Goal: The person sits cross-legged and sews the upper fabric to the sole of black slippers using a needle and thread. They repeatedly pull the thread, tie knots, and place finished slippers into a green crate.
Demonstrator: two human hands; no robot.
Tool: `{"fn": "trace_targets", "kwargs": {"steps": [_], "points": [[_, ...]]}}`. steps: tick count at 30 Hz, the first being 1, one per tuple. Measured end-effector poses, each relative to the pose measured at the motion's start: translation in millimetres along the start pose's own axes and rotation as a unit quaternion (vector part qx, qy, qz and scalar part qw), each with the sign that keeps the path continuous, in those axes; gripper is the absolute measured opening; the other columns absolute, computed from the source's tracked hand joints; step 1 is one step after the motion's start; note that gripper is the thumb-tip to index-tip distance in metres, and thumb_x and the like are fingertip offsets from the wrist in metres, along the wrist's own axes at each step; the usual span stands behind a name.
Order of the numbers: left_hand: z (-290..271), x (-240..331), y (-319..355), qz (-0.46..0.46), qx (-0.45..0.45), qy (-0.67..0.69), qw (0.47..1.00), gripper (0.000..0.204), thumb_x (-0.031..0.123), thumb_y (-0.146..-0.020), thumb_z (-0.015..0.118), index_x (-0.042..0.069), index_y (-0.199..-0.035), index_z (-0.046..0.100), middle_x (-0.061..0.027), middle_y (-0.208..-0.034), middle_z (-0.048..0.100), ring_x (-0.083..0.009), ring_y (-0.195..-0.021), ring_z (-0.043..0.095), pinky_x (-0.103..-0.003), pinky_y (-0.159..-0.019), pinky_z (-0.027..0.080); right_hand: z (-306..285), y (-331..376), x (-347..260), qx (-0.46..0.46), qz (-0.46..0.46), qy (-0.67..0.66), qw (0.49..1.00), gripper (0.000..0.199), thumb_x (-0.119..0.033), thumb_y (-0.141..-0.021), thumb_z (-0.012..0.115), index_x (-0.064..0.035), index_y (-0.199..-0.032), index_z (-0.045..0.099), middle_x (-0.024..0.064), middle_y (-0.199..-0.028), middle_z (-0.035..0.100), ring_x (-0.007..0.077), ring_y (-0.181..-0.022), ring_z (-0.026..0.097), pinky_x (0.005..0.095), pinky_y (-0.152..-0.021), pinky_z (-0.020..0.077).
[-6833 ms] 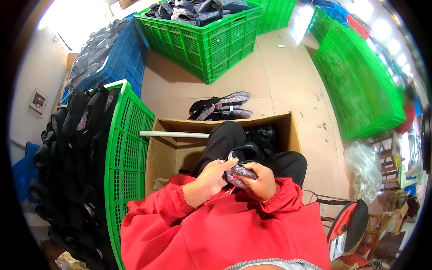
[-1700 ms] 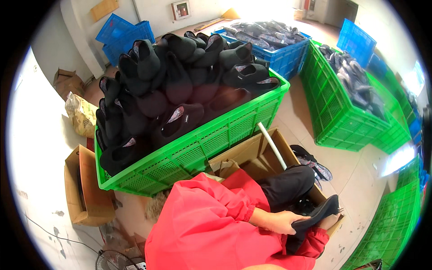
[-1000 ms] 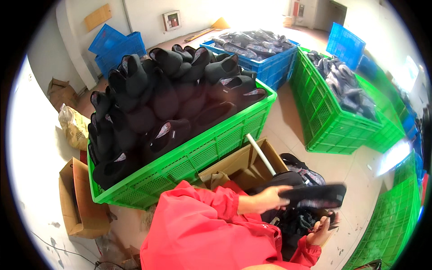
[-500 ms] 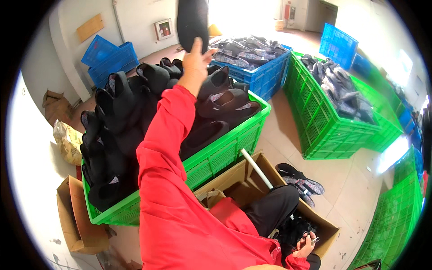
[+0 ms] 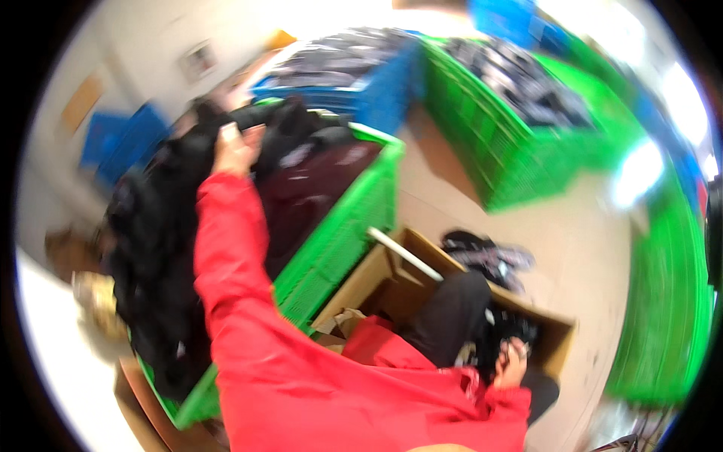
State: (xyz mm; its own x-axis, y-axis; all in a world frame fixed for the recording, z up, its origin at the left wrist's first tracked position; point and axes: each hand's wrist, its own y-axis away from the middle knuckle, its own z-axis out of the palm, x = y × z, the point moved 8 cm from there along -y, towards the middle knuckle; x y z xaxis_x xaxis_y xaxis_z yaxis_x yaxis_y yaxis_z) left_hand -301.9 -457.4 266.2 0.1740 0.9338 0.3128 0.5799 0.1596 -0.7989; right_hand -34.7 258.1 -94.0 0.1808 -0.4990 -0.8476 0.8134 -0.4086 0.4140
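Note:
My left hand (image 5: pixel 236 151), in a red sleeve, reaches over a heap of black slip-on shoes (image 5: pixel 309 173) in a green crate (image 5: pixel 343 233). Its fingers look spread, and no shoe shows clearly in them; motion blurs the shoes around it. Low at the right, my right hand (image 5: pixel 512 364) is closed around a small metal tool, seemingly thread snips (image 5: pixel 515 348). That hand is beside my knee, above dark material (image 5: pixel 506 331) in an open cardboard box (image 5: pixel 557 339).
A white tube (image 5: pixel 407 255) leans in the box. Patterned shoes (image 5: pixel 489 260) lie on the floor beside it. Beyond stand a blue crate (image 5: pixel 384 94) and another green crate (image 5: pixel 482 143), both full of shoes. More green crates (image 5: pixel 666 301) line the right side.
My left hand has come down from high up, where it had a black shoe, onto the heap. The view has swung and blurred. My right hand stays low by the box.

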Motion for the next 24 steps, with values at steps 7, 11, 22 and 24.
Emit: {"fn": "trace_targets", "kwargs": {"steps": [7, 11, 22, 24], "points": [[11.4, -158.1, 44.4, -0.463, 0.143, 0.470, 0.738, 0.039, 0.039, -0.099, 0.056, 0.000, -0.106, 0.059, -0.0071, -0.092, 0.064, -0.0220, -0.080, 0.065, -0.029, -0.074, 0.053, -20.1, -8.5, 55.5, -0.004, 0.126, -0.021, 0.992, 0.017, -0.005, -0.090, 0.060, -0.0066, -0.107, 0.062, 0.0062, -0.087, 0.069, 0.0068, -0.055, 0.049, 0.0204, -0.040, 0.0323], [4.7, -11.9, 14.7, -0.407, 0.119, 0.243, 0.873, 0.045, 0.042, -0.098, 0.055, 0.005, -0.073, 0.062, -0.0021, -0.062, 0.057, -0.0117, -0.057, 0.053, -0.024, -0.051, 0.039, -37.9, -11.9, 77.7, 0.003, 0.159, -0.026, 0.987, 0.014, -0.002, -0.089, 0.058, -0.0045, -0.103, 0.062, 0.0054, -0.087, 0.069, 0.0078, -0.058, 0.050, 0.0206, -0.041, 0.0309], [309.6, 295.0, 160.2, 0.017, -0.537, 0.108, 0.836, 0.023, 0.022, -0.088, 0.063, 0.003, -0.097, 0.071, -0.0100, -0.090, 0.070, -0.0171, -0.083, 0.065, -0.031, -0.076, 0.051, -41.3, -9.0, 86.5, 0.031, 0.268, 0.005, 0.963, 0.020, -0.004, -0.094, 0.049, -0.0063, -0.109, 0.062, 0.0038, -0.089, 0.070, 0.0068, -0.059, 0.050, 0.0203, -0.045, 0.0349], [356.7, 328.6, 219.7, 0.051, -0.621, 0.131, 0.771, 0.025, 0.021, -0.086, 0.065, 0.003, -0.103, 0.071, -0.0118, -0.099, 0.072, -0.0209, -0.090, 0.068, -0.033, -0.083, 0.052, -45.0, -12.5, 94.6, 0.021, 0.263, -0.015, 0.964, 0.020, -0.005, -0.094, 0.049, -0.0066, -0.110, 0.062, 0.0033, -0.089, 0.070, 0.0066, -0.058, 0.049, 0.0202, -0.045, 0.0343]]}}
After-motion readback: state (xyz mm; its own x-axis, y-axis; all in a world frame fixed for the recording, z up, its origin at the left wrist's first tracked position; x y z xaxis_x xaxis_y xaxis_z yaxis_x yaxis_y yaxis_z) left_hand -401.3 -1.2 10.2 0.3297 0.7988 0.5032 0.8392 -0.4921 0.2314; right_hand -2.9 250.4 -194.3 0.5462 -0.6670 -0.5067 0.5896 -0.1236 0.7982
